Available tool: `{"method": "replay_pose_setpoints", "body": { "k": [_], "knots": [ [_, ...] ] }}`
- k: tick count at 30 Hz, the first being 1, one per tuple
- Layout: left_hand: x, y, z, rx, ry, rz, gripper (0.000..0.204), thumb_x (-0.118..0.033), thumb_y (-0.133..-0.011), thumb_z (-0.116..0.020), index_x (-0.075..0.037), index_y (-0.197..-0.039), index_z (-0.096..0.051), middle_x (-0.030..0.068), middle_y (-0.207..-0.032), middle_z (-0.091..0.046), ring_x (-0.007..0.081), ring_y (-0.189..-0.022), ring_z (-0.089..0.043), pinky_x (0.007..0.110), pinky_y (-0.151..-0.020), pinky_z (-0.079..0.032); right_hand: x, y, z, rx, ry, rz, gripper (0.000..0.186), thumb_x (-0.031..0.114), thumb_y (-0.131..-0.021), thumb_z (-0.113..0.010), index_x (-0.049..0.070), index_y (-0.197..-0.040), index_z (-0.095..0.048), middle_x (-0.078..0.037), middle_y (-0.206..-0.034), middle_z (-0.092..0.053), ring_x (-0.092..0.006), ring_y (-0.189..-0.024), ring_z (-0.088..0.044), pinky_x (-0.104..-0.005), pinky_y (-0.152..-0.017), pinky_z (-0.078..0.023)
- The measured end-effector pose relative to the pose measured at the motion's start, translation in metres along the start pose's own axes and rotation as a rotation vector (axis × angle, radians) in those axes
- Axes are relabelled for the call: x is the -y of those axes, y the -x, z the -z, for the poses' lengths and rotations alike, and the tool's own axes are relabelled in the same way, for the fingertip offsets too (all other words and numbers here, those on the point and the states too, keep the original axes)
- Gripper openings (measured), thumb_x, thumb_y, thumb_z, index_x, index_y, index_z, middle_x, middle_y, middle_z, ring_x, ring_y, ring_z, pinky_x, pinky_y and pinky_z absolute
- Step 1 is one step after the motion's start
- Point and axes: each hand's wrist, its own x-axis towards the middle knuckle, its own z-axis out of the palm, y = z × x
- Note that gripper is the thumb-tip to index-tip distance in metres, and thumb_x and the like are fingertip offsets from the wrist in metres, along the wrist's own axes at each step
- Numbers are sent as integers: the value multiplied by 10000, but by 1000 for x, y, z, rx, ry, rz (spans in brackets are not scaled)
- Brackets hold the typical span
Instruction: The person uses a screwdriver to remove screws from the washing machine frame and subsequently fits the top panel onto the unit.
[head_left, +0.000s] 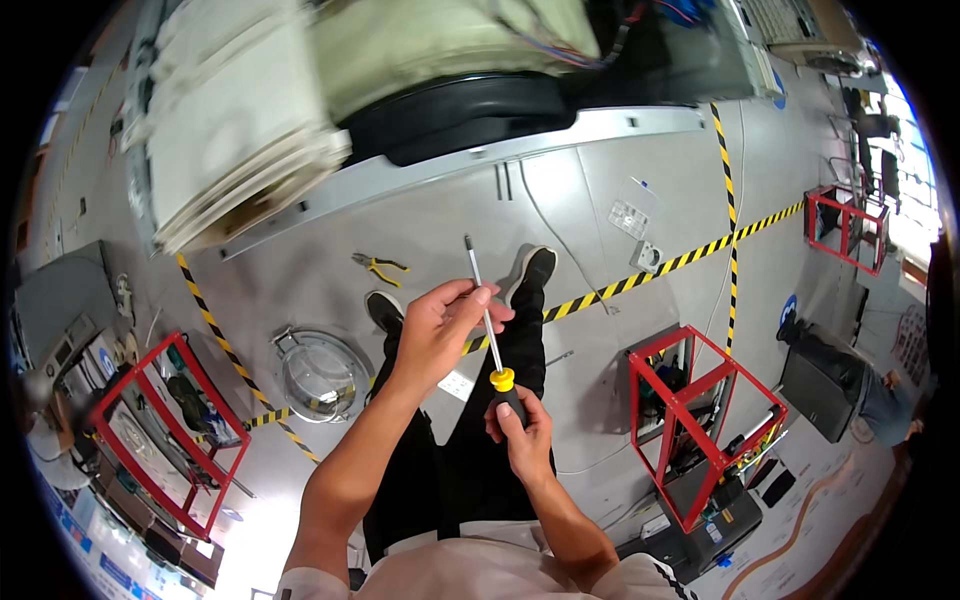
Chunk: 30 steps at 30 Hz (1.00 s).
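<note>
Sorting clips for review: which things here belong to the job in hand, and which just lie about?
Likely the job's:
screwdriver, left hand at its shaft, right hand on its handle
opened machine ahead

Lying about, untouched on the floor:
yellow-handled pliers
round transparent door

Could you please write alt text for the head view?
A person's left hand pinches the shaft of a long screwdriver while the right hand holds its dark handle. Yellow-handled pliers and a round clear door lie on the floor near an opened machine.
</note>
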Motion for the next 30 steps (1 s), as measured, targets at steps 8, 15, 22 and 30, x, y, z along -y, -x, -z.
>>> {"method": "replay_pose_setpoints", "body": {
  "k": [8, 15, 22, 30],
  "knots": [
    [9, -99, -177, 65, -89, 25, 341, -212, -935, -472, 74, -1109, -536, 156, -908, -647, 177, -791, -617, 294, -771, -489, 82, -58, 151, -192, 175, 298, 376, 122, -831, -602, -13, -1155, -467, -76, -757, -572, -65, -486, -439, -188, -428, -337],
    [-8, -164, -249, -9, -143, -42, 353, -234, -934, -466, 72, -1095, -540, 171, -921, -640, 193, -799, -611, 321, -777, -485, 174, -110, 193, -235, 103, 280, 348, 77, -805, -641, -65, -1110, -555, -73, -870, -620, -89, -757, -549, -219, -697, -450],
    [-21, -186, -259, -81, -189, -50, 336, -237, -926, -485, 54, -1080, -553, 169, -914, -640, 187, -807, -609, 307, -779, -480, 190, -133, 193, -181, 114, 414, 350, 64, -802, -634, -54, -1123, -560, -83, -790, -618, -82, -680, -537, -211, -643, -445],
    [-21, -201, -255, -89, -155, -65, 330, -221, -922, -489, 76, -1056, -546, 168, -916, -634, 191, -832, -610, 309, -776, -483, 201, -141, 187, -206, 157, 403, 340, 65, -796, -643, -48, -1109, -571, -109, -816, -637, -100, -706, -575, -222, -662, -458]
  ]
}}
